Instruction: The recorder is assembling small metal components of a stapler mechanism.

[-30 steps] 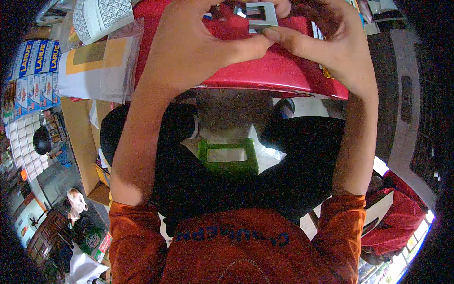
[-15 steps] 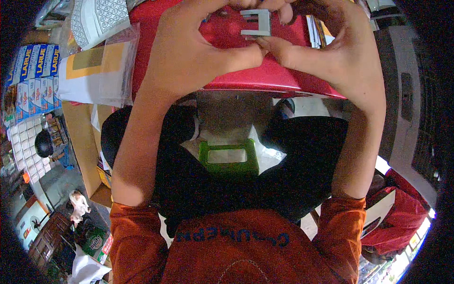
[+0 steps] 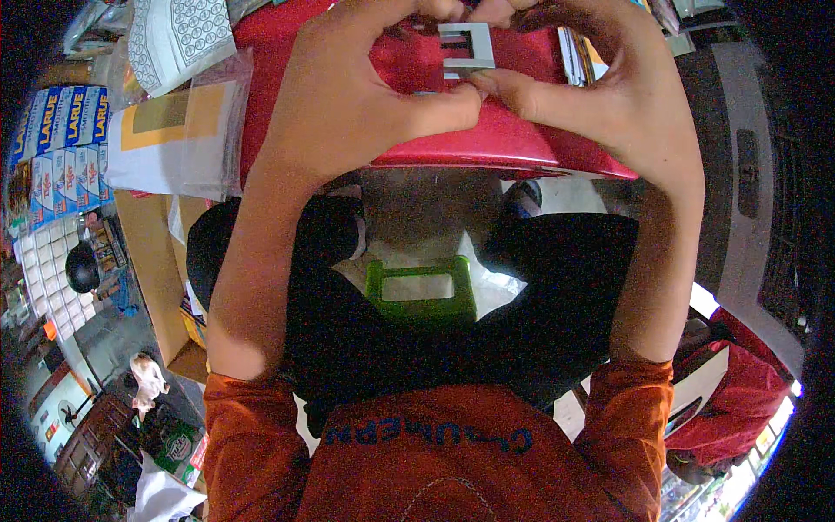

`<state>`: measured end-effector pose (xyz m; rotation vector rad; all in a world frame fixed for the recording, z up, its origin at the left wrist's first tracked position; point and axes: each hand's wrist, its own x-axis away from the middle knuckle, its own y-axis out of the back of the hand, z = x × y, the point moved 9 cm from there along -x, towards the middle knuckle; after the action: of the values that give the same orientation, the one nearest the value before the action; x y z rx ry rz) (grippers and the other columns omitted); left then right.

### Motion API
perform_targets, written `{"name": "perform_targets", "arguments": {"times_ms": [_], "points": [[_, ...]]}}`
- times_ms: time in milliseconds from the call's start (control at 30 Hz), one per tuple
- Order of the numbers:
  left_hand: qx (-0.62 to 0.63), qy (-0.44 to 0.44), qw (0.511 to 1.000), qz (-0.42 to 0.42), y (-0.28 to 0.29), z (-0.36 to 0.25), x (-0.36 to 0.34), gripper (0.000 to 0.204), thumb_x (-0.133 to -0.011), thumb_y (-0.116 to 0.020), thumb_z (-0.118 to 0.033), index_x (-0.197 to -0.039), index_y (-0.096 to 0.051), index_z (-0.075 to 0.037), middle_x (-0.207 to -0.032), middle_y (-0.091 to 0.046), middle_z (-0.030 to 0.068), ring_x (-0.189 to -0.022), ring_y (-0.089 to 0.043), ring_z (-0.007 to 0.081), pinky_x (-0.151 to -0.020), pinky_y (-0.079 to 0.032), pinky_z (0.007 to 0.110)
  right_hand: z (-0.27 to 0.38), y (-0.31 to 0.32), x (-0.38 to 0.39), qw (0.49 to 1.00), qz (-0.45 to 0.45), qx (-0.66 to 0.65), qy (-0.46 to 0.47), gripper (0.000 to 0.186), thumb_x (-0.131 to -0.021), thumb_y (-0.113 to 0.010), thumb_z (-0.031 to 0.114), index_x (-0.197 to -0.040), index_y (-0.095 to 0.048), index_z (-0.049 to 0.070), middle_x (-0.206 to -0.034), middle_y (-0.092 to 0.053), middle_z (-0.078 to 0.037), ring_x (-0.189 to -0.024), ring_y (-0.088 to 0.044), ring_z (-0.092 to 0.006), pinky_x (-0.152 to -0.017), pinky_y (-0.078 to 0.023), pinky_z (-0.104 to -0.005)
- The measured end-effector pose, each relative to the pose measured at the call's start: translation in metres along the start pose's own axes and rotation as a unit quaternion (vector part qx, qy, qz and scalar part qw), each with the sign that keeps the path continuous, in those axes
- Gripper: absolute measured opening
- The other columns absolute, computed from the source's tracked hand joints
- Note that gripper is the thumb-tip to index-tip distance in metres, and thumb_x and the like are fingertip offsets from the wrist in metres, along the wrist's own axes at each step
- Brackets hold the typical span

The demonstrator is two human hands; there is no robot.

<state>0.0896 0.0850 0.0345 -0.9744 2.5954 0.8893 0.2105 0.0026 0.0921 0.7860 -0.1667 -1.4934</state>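
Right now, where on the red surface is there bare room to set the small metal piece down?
The red surface shows bare only in a strip along its near edge, below the thumbs and between the left hand and right hand. Both hands grip the grey metal piece. Left of it, plastic-wrapped packets crowd in.

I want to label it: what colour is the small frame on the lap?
Green frame, clearest in the head view.

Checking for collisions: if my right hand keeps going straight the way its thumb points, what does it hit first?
Most likely the left hand's thumb: the right hand points its thumb leftward across the red surface, just below the grey square frame; they look nearly touching.
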Motion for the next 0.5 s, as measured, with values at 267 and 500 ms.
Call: {"name": "perform_targets", "arguments": {"times_ms": [267, 500], "points": [[-0.065, 0.062, 0.996, 0.031, -0.002, -0.024, -0.003, 0.050, -0.069, -0.090, -0.018, -0.109, -0.064, -0.002, -0.097, -0.062, 0.0111, -0.091, -0.061, 0.0240, -0.084, -0.048, 0.036, -0.021, -0.001, -0.003, 0.999, 0.048, 0.024, 0.003, 0.041, -0.075, -0.086, 0.025, -0.105, -0.071, 0.003, -0.104, -0.069, -0.010, -0.100, -0.066, -0.0235, -0.092, -0.053, -0.0414], [-0.105, -0.031, 0.994, 0.024, 0.000, -0.038, 0.000, 0.045, -0.075, -0.088, -0.018, -0.110, -0.065, -0.003, -0.099, -0.065, 0.0126, -0.092, -0.064, 0.0282, -0.087, -0.048, 0.039, -0.015, -0.006, -0.002, 0.986, 0.073, 0.116, -0.093, 0.042, -0.074, -0.085, 0.024, -0.106, -0.069, 0.002, -0.103, -0.068, -0.013, -0.100, -0.066, -0.0278, -0.091, -0.052, -0.0409]]}}
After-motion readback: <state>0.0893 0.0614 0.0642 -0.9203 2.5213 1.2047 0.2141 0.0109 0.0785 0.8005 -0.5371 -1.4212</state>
